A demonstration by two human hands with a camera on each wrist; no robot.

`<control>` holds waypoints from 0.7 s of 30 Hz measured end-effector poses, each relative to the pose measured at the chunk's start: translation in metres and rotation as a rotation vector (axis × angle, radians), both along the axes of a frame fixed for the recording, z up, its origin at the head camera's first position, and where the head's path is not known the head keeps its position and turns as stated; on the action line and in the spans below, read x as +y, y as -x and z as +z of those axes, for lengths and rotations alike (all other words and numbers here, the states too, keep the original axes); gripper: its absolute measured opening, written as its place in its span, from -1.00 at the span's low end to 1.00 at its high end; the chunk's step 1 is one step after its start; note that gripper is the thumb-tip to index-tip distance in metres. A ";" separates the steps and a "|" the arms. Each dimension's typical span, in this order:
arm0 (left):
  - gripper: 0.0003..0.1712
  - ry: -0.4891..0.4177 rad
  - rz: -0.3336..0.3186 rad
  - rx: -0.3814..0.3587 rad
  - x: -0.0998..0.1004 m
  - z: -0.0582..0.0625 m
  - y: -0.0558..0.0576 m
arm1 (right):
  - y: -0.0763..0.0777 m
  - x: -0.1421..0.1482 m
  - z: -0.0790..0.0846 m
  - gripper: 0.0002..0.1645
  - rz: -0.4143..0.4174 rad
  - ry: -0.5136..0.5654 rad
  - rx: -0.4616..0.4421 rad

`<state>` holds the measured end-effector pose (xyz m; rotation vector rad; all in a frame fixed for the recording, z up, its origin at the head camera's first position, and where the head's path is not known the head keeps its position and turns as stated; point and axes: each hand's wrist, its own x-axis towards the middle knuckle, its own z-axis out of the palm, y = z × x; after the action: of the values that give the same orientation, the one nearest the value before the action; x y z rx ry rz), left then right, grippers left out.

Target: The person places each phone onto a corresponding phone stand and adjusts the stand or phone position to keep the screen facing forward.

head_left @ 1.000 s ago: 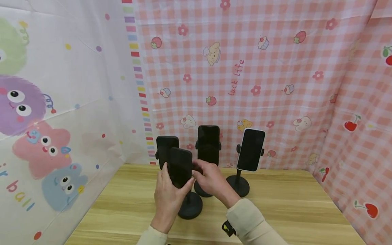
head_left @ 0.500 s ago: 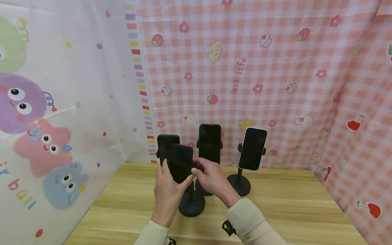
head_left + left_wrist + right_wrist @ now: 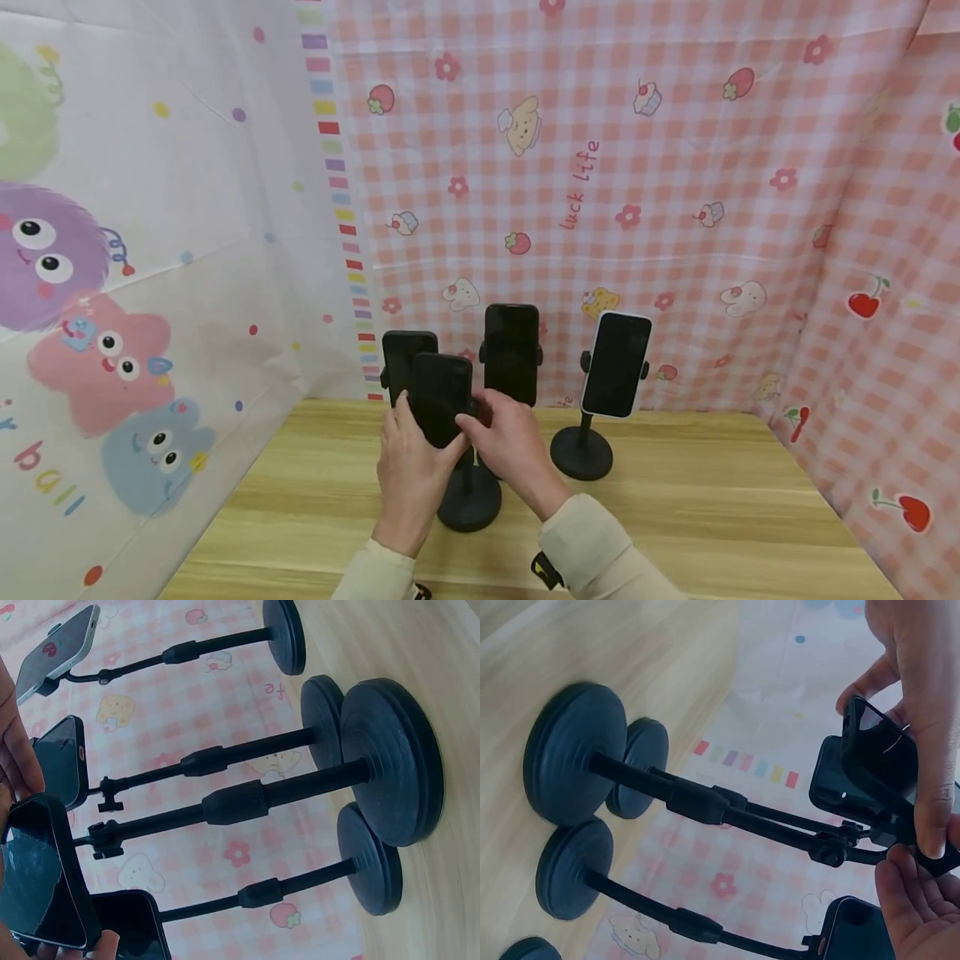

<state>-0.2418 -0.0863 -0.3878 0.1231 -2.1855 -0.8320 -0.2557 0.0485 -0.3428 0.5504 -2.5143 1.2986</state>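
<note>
A black smartphone (image 3: 441,387) sits upright at the head of the nearest black phone stand (image 3: 469,503). My left hand (image 3: 408,471) grips its lower left, fingers along the left edge and thumb across the bottom corner. At the right edge, my right hand (image 3: 513,437) pinches the phone, thumb on the front and other fingers behind, partly hidden. In the right wrist view, the fingertips of both hands meet close together around the phone (image 3: 877,750). Seen from the left wrist, the stand's pole (image 3: 232,802) runs up to a joint behind the phone.
Behind stand more phones on stands: a black one (image 3: 400,358) at left, a black one (image 3: 512,350) in the middle, and a white-edged one (image 3: 618,367) at right. They rest on a wooden table (image 3: 712,500), with a pink checked curtain (image 3: 675,267) at the back.
The held phone has tilted and risen slightly, and its stand base shows a little further right. My right thumb has slid left onto the phone's front.
</note>
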 end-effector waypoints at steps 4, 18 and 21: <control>0.19 0.000 -0.023 0.000 0.002 0.000 -0.001 | 0.003 0.001 0.000 -0.64 0.003 -0.014 0.050; -0.25 0.042 -0.174 0.055 -0.002 -0.010 -0.005 | 0.005 0.010 0.001 -0.55 -0.025 -0.073 0.064; -0.35 0.037 -0.203 0.089 -0.005 -0.011 -0.005 | 0.005 0.010 0.001 -0.55 -0.023 -0.075 0.064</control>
<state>-0.2372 -0.0913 -0.3990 -0.1541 -2.1519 -0.8903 -0.2604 0.0586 -0.3421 0.5676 -2.5181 1.1633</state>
